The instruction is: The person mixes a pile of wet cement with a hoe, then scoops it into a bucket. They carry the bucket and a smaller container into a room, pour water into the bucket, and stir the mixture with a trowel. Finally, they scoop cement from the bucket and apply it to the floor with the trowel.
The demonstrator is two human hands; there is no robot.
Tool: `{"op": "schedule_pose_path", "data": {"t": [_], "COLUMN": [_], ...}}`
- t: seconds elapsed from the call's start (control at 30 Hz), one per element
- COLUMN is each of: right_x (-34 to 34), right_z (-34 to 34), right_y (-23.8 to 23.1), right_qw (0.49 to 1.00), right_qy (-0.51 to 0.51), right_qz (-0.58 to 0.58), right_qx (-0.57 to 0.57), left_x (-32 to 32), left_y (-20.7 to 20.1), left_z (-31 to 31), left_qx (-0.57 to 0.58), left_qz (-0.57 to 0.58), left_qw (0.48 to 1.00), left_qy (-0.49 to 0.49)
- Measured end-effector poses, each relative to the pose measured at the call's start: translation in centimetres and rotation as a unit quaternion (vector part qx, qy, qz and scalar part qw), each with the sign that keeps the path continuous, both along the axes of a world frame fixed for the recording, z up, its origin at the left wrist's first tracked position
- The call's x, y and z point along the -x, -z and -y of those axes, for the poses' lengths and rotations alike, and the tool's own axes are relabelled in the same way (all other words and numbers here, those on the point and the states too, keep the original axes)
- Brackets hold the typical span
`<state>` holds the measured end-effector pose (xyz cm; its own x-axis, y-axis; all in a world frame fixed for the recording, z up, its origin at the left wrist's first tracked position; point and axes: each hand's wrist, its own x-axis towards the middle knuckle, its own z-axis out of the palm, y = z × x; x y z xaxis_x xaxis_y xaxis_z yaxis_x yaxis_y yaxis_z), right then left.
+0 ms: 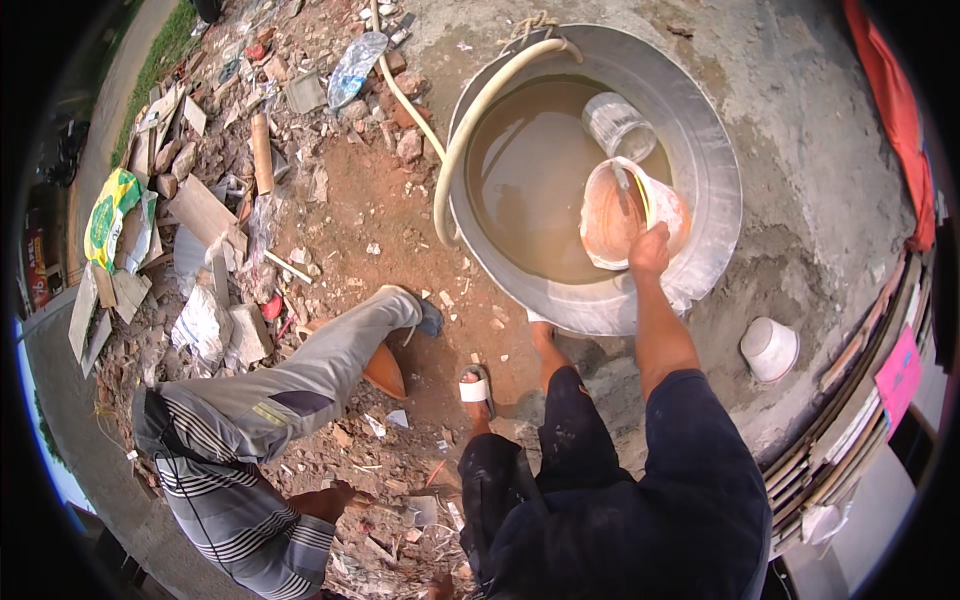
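My right hand (650,248) is closed on the near edge of a white bucket (612,212) with orange stains, where its pale handle also runs. The bucket tilts inside a large round metal tub (715,180), at the surface of murky brown water (520,170). Beyond it, a clear plastic container (618,125) lies on its side in the water. At the lower edge only a small part of my left hand (440,587) shows, low beside my leg; its fingers cannot be made out.
A cream hose (455,150) loops over the tub's left rim. Another person in a striped shirt (235,520) stands at left, by an orange pan (384,372). Rubble (210,215) covers the left ground. A small white bucket (770,350) and stacked boards (850,440) are at right.
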<state>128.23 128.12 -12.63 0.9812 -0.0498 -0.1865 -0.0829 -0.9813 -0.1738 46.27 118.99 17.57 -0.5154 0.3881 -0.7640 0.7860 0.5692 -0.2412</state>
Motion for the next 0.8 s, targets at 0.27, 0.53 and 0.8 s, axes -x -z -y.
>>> {"op": "schedule_pose_path", "data": {"t": [0.27, 0.53, 0.8], "right_x": [-0.9, -1.7, 5.1], "right_z": [-3.4, -6.2, -11.3], "right_y": [5.6, 7.3, 4.3], "right_qw": [0.995, 0.989, 0.971], "right_qy": [-0.071, -0.065, -0.038], "right_qz": [-0.070, -0.129, -0.237], "right_qx": [0.008, 0.040, 0.011], "left_x": [-18.1, -24.0, -18.1], "left_y": [1.4, 1.5, -1.9], "left_z": [-5.9, -10.3, -5.4], "left_qx": [-0.093, -0.103, -0.118], "left_qz": [0.187, 0.187, 0.172], "left_qw": [0.968, 0.973, 0.972], "left_qy": [-0.137, -0.085, -0.110]}}
